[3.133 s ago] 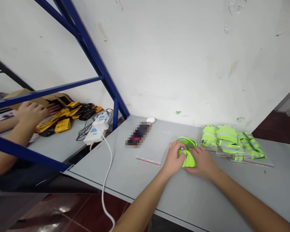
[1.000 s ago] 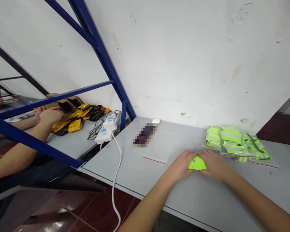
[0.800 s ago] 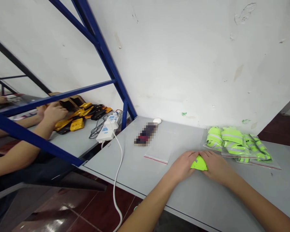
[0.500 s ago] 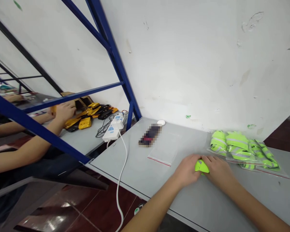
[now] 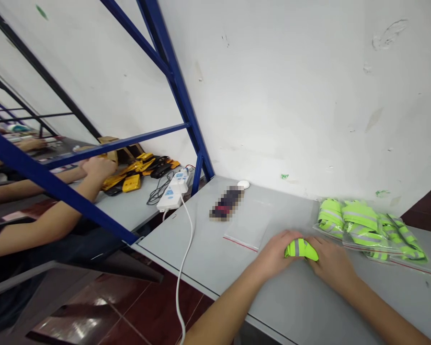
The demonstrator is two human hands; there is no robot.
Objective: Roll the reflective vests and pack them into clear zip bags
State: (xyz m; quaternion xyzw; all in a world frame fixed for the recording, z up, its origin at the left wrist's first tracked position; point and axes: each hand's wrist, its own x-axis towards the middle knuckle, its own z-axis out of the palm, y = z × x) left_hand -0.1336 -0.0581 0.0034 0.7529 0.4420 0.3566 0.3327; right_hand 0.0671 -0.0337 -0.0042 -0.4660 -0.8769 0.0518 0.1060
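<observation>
Between my two hands is a bundle of neon-yellow reflective strap (image 5: 300,248) with a grey stripe across it, folded or rolled up. My left hand (image 5: 278,254) grips its left end and my right hand (image 5: 330,261) its right end, with the fingers of both curled round it. Just beyond my left hand a clear zip bag (image 5: 247,227) with a red seal line lies flat on the grey table (image 5: 273,302). To the right of my right hand, several clear bags of the same neon strap (image 5: 361,220) lie in a cluster.
A blurred-out dark phone-like object (image 5: 227,203) and a white round object (image 5: 243,184) lie near the wall. A white power strip (image 5: 170,197) trails a white cable (image 5: 181,282) over the table's edge. Behind a blue frame (image 5: 187,105), another person's hand (image 5: 99,167) is near yellow-and-black items (image 5: 131,182).
My hands have moved slightly apart, and more of the neon strap with its grey stripe shows between them. The whole view has shifted a little.
</observation>
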